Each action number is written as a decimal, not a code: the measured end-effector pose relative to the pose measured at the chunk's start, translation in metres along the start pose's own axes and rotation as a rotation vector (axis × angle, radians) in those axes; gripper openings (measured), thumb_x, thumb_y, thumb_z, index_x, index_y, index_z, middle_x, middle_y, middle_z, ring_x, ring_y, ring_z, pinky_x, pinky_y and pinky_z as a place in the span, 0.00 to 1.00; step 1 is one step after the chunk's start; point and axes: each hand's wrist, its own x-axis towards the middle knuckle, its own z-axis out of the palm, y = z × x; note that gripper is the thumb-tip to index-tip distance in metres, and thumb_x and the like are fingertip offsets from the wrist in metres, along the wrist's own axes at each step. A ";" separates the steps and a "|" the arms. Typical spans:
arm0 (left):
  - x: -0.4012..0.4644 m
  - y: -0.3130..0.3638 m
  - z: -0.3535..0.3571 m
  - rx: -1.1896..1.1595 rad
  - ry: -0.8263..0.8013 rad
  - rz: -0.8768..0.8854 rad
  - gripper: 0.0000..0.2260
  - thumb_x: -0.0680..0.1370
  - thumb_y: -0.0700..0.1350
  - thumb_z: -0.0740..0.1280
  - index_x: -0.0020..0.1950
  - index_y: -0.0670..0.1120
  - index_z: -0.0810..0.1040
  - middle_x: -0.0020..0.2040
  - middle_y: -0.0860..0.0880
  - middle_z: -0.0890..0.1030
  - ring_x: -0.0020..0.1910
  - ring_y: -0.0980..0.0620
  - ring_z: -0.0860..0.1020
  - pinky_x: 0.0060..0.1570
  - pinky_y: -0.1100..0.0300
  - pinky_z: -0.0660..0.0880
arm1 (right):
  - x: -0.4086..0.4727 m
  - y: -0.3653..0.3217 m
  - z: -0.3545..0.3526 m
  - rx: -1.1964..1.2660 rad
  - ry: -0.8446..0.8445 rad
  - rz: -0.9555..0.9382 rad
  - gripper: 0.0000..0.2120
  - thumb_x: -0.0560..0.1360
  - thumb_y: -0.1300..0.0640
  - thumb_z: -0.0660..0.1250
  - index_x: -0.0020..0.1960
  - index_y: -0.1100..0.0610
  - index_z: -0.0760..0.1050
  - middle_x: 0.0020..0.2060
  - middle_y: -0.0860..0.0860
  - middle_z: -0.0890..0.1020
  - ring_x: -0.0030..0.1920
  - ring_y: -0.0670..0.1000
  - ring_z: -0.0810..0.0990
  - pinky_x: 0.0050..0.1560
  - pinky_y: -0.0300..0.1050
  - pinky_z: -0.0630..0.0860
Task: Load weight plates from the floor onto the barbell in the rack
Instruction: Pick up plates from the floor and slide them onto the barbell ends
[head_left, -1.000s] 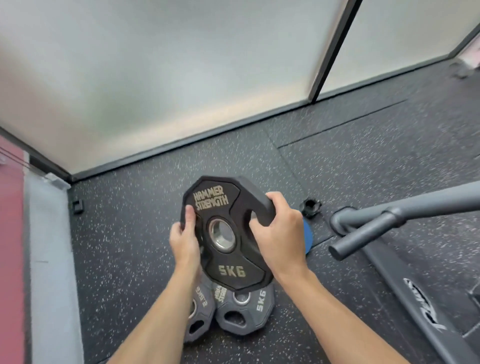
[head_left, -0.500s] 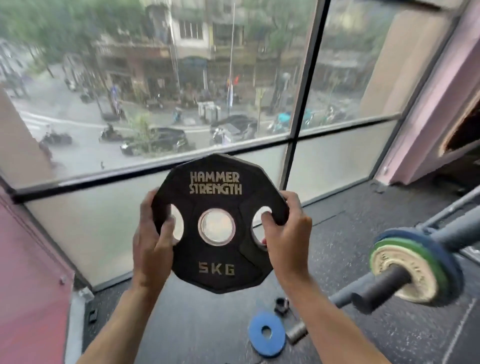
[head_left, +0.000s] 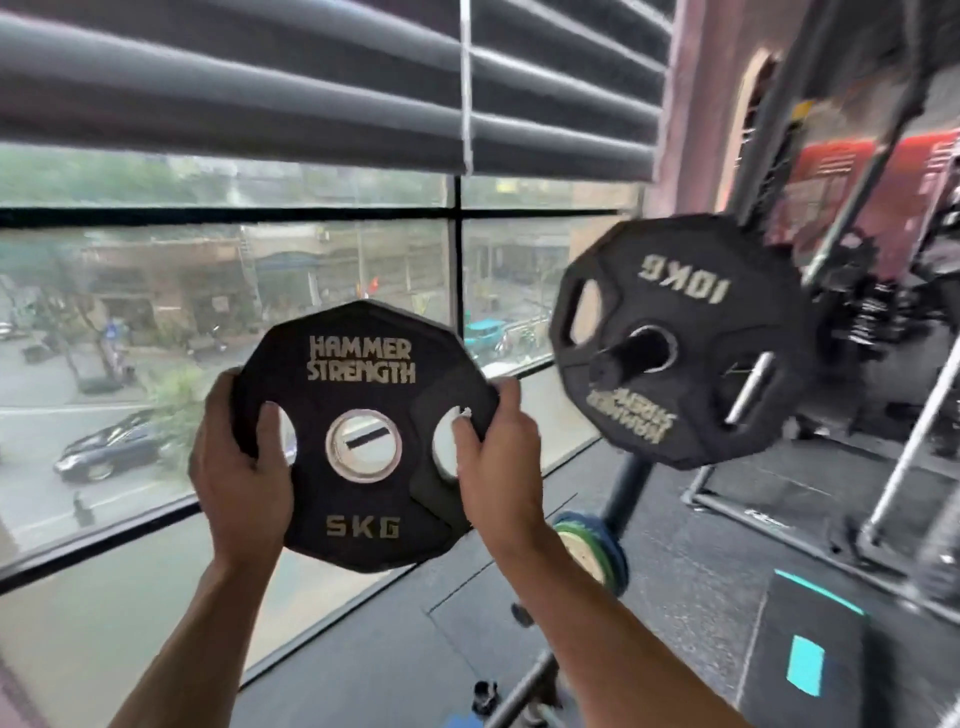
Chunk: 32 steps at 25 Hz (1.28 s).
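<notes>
I hold a black 5 kg plate upright at chest height in front of the window. My left hand grips its left edge with fingers through the left hole. Its right edge is gripped by my right hand, fingers in the right hole. To the right, a black 10 kg plate sits on the barbell sleeve, whose end points toward me. The held plate is left of the sleeve end and slightly lower, apart from it.
A lower bar carries a green and blue plate. Rack uprights stand at right. A dark mat with teal marks lies on the floor. A collar and a blue plate lie below. Window blinds hang above.
I have lifted the 5 kg plate from the floor stack to chest height and turned right; the loaded barbell end with the 10 kg plate has come into view.
</notes>
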 end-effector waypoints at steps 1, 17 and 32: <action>0.002 0.022 0.001 -0.019 -0.009 0.014 0.19 0.81 0.49 0.61 0.71 0.45 0.70 0.60 0.37 0.80 0.58 0.36 0.79 0.59 0.40 0.75 | 0.001 -0.010 -0.020 -0.046 -0.004 0.016 0.16 0.78 0.56 0.65 0.64 0.58 0.68 0.51 0.58 0.82 0.51 0.59 0.81 0.50 0.50 0.78; -0.061 0.282 -0.024 -0.258 -0.109 0.058 0.15 0.82 0.42 0.63 0.69 0.45 0.73 0.61 0.48 0.81 0.60 0.49 0.79 0.61 0.54 0.75 | -0.042 -0.097 -0.278 -0.102 0.132 0.055 0.16 0.78 0.57 0.65 0.64 0.57 0.68 0.44 0.55 0.81 0.41 0.55 0.81 0.38 0.48 0.78; -0.106 0.419 -0.034 -0.611 -0.161 0.162 0.17 0.82 0.34 0.62 0.67 0.50 0.74 0.59 0.61 0.80 0.62 0.59 0.78 0.62 0.62 0.73 | -0.116 -0.159 -0.417 -0.145 0.496 -0.099 0.18 0.75 0.61 0.67 0.64 0.57 0.73 0.46 0.54 0.84 0.45 0.55 0.81 0.47 0.44 0.75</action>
